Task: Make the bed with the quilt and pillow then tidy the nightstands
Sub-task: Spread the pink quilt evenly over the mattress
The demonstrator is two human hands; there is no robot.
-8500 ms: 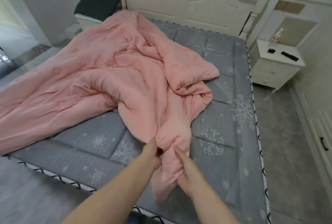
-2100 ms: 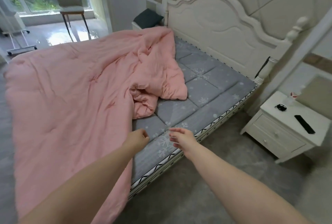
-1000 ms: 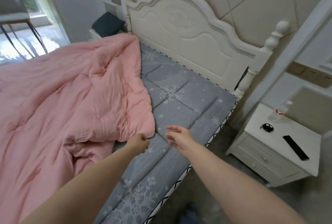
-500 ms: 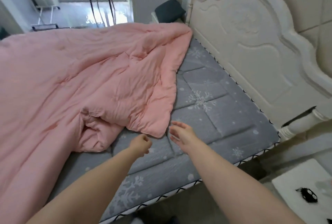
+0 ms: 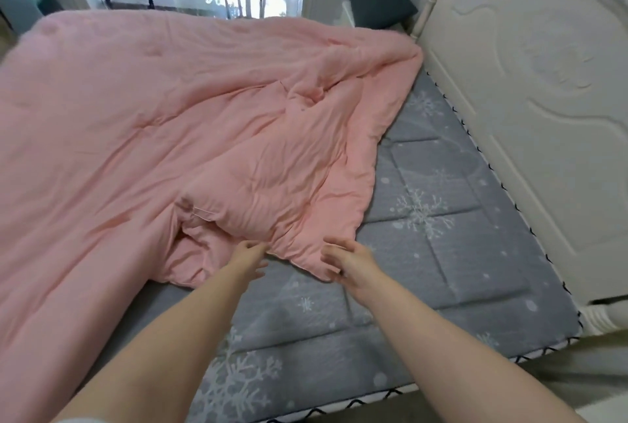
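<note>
— Two hands, that is what we have out in front of us, both at the near folded corner of the pink quilt (image 5: 190, 123). What holds what?

— We count the bed as the one holder: the grey snowflake mattress (image 5: 438, 252) carries the quilt, which covers its left and far parts and hangs over the left edge. The strip along the cream headboard (image 5: 530, 123) and the near right part lie bare. On the far side, beside the headboard post, a dark pillow (image 5: 382, 3) sits on a pale nightstand (image 5: 347, 16); we cannot see what else that stand carries.

— And our left hand (image 5: 246, 258)?

— It reaches forward with the arm nearly straight, fingertips touching the quilt's hem where the fabric is bunched. The fingers look spread and only lightly bent. We cannot tell whether they pinch the cloth or merely touch it.

— Our right hand (image 5: 351, 261)?

— It lies just beside the left one, at the tip of the folded corner. Its fingers curl onto the edge of the fabric with the thumb toward us, so we read it as gripping the corner, though motion blur softens the fingertips.

— Where does that corner sit?

— It rests low on the mattress, folded back over the quilt's own body, with a rumpled pocket just left of our left hand.
</note>
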